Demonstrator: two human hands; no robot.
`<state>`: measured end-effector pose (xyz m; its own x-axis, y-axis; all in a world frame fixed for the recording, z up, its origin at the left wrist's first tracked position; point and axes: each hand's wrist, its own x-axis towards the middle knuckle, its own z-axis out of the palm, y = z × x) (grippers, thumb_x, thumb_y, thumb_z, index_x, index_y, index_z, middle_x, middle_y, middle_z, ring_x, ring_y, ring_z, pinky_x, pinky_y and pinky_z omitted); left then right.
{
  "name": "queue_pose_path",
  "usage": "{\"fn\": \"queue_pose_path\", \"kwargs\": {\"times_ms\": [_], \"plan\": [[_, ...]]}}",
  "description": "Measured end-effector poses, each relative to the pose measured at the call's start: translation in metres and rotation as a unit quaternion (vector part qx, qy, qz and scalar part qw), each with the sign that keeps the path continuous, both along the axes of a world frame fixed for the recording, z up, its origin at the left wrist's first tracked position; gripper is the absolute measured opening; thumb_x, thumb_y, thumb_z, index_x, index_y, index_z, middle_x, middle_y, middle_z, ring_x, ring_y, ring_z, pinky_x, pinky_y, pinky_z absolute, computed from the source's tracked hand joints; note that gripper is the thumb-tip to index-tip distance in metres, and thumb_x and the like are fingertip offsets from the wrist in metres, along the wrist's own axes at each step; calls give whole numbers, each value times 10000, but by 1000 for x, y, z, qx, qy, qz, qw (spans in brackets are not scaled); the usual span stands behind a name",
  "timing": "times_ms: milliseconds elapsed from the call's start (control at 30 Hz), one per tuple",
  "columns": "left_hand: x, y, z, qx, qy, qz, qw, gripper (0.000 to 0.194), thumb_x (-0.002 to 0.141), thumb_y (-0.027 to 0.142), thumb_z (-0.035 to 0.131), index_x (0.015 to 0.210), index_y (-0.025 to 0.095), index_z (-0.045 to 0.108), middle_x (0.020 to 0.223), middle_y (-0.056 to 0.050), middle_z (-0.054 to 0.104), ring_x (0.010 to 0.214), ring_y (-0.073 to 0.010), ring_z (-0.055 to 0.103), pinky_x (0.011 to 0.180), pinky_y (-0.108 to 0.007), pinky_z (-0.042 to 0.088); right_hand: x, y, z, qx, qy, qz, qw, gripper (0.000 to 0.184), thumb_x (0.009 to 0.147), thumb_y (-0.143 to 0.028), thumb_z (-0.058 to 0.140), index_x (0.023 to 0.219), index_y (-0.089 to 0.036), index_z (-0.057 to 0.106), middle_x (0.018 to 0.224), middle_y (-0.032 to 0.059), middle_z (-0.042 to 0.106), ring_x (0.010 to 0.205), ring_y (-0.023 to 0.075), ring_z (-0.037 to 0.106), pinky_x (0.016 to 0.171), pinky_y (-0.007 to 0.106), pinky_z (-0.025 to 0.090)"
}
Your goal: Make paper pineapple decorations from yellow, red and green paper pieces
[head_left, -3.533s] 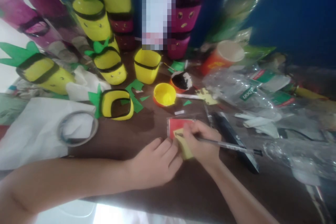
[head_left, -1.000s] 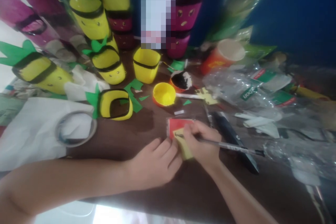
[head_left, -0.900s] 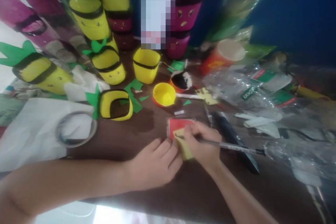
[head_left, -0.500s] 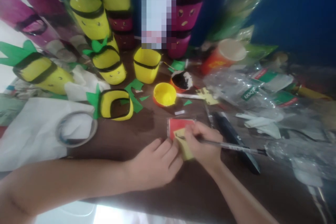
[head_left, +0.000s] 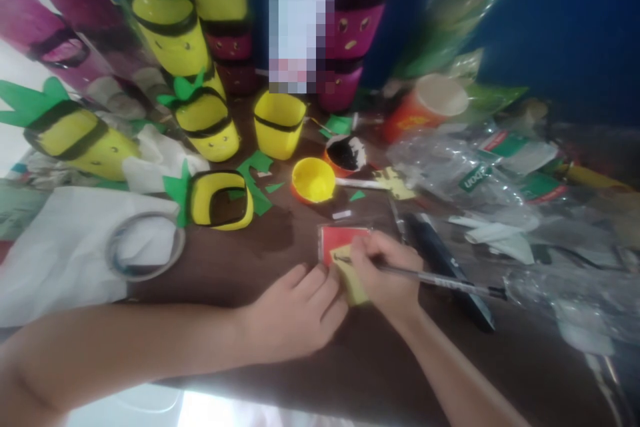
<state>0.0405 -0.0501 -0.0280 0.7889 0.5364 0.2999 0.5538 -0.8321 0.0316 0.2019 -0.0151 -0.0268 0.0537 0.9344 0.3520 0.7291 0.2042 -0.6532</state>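
My right hand [head_left: 393, 273] is closed around a dark-tipped pen [head_left: 440, 279], whose tip meets a small piece of pale yellow paper [head_left: 355, 285]. A small dark mark shows at the tip. Under the paper's upper part lies a red card [head_left: 345, 237] in what looks like a clear sleeve. My left hand [head_left: 305, 307] rests on the table with curled fingers pressed against the paper's left edge; its fingertips are partly hidden. Beyond both hands stand a small yellow paint cup [head_left: 313, 180] and a cup of black paint [head_left: 346, 153].
Yellow painted containers [head_left: 280, 127] with black bands stand at the back left. A tape roll [head_left: 145, 247] lies on white paper [head_left: 65, 247]. Right of my hand are a black cutter-like tool [head_left: 450, 267], clear plastic bottles [head_left: 450, 160] and an orange paper cup [head_left: 423, 107]. Green scraps [head_left: 257, 177] are scattered about.
Both hands, the pen and the paper stay nearly in place. Only the pen tip shifts very slightly around the small dark mark. The camera view sways a little.
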Motion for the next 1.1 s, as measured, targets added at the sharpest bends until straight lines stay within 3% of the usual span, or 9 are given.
{"fn": "queue_pose_path", "kwargs": {"times_ms": [1100], "plan": [[0,0,1,-1,-3,1,1000,247,850,243,433,1027,118,551,1119,-152,565,926,-213,536,764,-335,409,0,0,1,1,9,6,1000,342,723,-152,537,444,-187,343,391,-72,360,372,57,328,395,185,312]]}}
